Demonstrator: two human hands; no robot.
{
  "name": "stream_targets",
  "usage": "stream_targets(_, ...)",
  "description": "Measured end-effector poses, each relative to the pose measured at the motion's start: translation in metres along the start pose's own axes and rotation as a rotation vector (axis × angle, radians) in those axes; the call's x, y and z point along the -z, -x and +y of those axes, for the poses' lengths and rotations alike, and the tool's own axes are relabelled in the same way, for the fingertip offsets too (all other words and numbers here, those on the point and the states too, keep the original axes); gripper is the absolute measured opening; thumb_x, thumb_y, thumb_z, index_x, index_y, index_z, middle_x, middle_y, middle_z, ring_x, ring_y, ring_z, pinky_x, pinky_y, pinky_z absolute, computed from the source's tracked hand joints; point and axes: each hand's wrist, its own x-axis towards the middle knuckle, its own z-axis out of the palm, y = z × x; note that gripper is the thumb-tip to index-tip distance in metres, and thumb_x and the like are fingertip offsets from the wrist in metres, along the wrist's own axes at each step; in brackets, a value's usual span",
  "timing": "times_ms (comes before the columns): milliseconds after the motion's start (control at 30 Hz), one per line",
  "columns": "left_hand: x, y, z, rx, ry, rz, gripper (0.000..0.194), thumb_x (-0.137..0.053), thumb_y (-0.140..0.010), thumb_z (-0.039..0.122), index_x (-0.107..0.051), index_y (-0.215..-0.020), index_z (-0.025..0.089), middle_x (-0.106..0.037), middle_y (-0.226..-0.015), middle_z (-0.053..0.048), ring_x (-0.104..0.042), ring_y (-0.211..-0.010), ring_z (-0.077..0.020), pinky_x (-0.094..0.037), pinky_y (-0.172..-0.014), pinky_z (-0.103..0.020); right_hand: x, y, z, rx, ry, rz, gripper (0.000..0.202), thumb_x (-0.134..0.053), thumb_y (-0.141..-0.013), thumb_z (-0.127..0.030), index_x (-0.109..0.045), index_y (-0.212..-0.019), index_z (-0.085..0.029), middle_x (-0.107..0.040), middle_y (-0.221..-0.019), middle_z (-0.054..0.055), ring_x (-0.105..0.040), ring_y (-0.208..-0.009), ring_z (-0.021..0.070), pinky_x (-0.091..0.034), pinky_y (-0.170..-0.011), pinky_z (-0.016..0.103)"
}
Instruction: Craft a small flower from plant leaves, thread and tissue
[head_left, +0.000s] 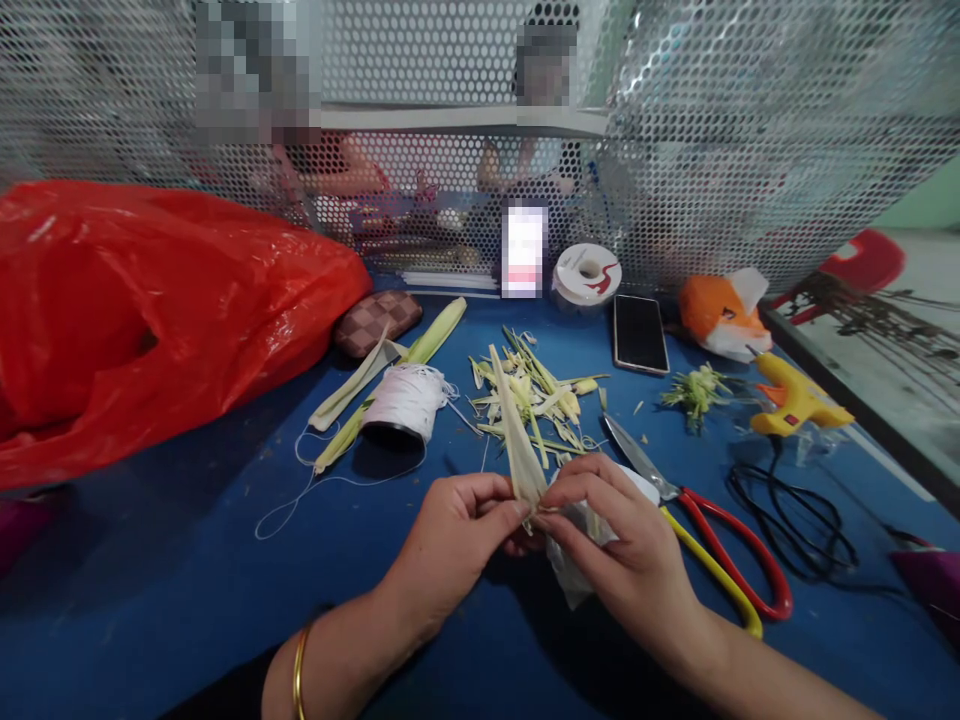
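Observation:
A long pale strip of dried corn husk (513, 430) stands upright between my hands, its tip pointing away from me. My left hand (471, 520) pinches its lower end between thumb and fingers. From the other side, my right hand (611, 525) grips the same base with thumb and fingertips. Under my right hand is a piece of clear plastic (571, 560), partly hidden by the fingers. Just beyond lies a pile of cut stems and husk scraps (536, 385). Scissors (697, 500) with one red and one yellow handle lie to the right of my right hand.
Left are a red plastic bag (165, 310), a checkered pouch (379, 322), a husk-covered cob (437, 333) and a thread spool (406, 400). Farther back are a ribbon roll (587, 274) and phone (640, 334). A yellow glue gun (796, 395) with black cord lies right. Perforated mesh (420, 170) rises behind.

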Motion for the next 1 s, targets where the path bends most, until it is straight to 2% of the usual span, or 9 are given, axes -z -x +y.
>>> stream_targets(200, -0.0016, -0.0002, 0.0003, -0.015, 0.038, -0.047, 0.014, -0.079, -0.065, 0.021, -0.073, -0.075, 0.013, -0.069, -0.065, -0.001, -0.060, -0.064, -0.0111, -0.047, -0.066, -0.021, -0.0022, -0.0013, -0.0015, -0.109, -0.051, 0.019, 0.009, -0.062, -0.088, -0.017, -0.057, -0.081, -0.021, -0.064, -0.081, 0.001, -0.061, -0.075, 0.0146, -0.048, -0.068, 0.025)
stream_targets(300, -0.0017, -0.0009, -0.0015, -0.004, 0.034, -0.073, 0.027, -0.082, -0.056, 0.009, -0.072, -0.081, 0.014, -0.072, -0.074, -0.001, -0.064, -0.072, -0.0129, -0.049, -0.072, -0.022, -0.0042, -0.0026, -0.0020, -0.197, -0.109, 0.073, 0.009, -0.065, -0.085, -0.021, -0.059, -0.078, -0.021, -0.063, -0.075, 0.000, -0.061, -0.069, 0.0144, -0.049, -0.064, 0.025)
stream_targets(367, -0.0015, -0.0013, -0.0033, -0.009, 0.012, -0.061, 0.029, -0.081, -0.056, 0.006, -0.071, -0.081, 0.015, -0.073, -0.076, -0.001, -0.064, -0.071, -0.0128, -0.049, -0.072, -0.022, -0.0058, -0.0037, -0.0022, -0.261, -0.167, 0.087, 0.012, -0.067, -0.083, -0.024, -0.060, -0.075, -0.020, -0.063, -0.071, 0.000, -0.061, -0.066, 0.0143, -0.049, -0.062, 0.025)
stream_targets(533, -0.0016, -0.0006, -0.0053, -0.033, 0.003, -0.018, 0.018, -0.080, -0.066, 0.018, -0.072, -0.081, 0.014, -0.072, -0.077, -0.003, -0.065, -0.076, -0.0148, -0.050, -0.076, -0.024, -0.0075, -0.0064, -0.0044, -0.371, -0.338, 0.090, 0.016, -0.071, -0.079, -0.029, -0.061, -0.071, -0.019, -0.063, -0.066, 0.000, -0.060, -0.061, 0.0141, -0.050, -0.055, 0.023)
stream_targets(633, -0.0024, -0.0001, -0.0040, -0.022, 0.018, 0.007, 0.018, -0.081, -0.068, 0.025, -0.072, -0.080, 0.013, -0.068, -0.068, -0.001, -0.061, -0.066, -0.0124, -0.049, -0.069, -0.023, -0.0058, -0.0071, -0.0070, -0.367, -0.416, 0.070, 0.013, -0.068, -0.081, -0.029, -0.062, -0.074, -0.020, -0.065, -0.068, 0.000, -0.062, -0.062, 0.0136, -0.052, -0.055, 0.022)
stream_targets(700, -0.0027, -0.0001, -0.0032, -0.022, 0.017, 0.029, 0.020, -0.081, -0.068, 0.028, -0.073, -0.078, 0.013, -0.067, -0.064, 0.000, -0.059, -0.061, -0.0116, -0.049, -0.066, -0.023, -0.0047, -0.0068, -0.0078, -0.346, -0.395, 0.074, 0.012, -0.066, -0.083, -0.029, -0.063, -0.075, -0.020, -0.066, -0.070, 0.001, -0.063, -0.065, 0.0140, -0.053, -0.058, 0.022)
stream_targets(800, -0.0018, -0.0003, -0.0036, -0.038, 0.003, 0.028, 0.020, -0.081, -0.068, 0.030, -0.073, -0.076, 0.013, -0.069, -0.068, -0.002, -0.062, -0.065, -0.0130, -0.050, -0.068, -0.024, -0.0047, -0.0055, -0.0072, -0.331, -0.331, 0.088, 0.013, -0.065, -0.084, -0.027, -0.065, -0.073, -0.019, -0.067, -0.069, 0.001, -0.063, -0.065, 0.0138, -0.053, -0.061, 0.023)
stream_targets(1000, 0.0005, 0.0001, -0.0063, -0.038, -0.026, 0.010, 0.021, -0.080, -0.069, 0.031, -0.074, -0.079, 0.013, -0.072, -0.073, -0.005, -0.065, -0.071, -0.0149, -0.050, -0.073, -0.026, -0.0074, -0.0042, -0.0056, -0.382, -0.323, 0.143, 0.011, -0.070, -0.079, -0.027, -0.064, -0.075, -0.019, -0.064, -0.067, -0.001, -0.061, -0.061, 0.0130, -0.052, -0.056, 0.022)
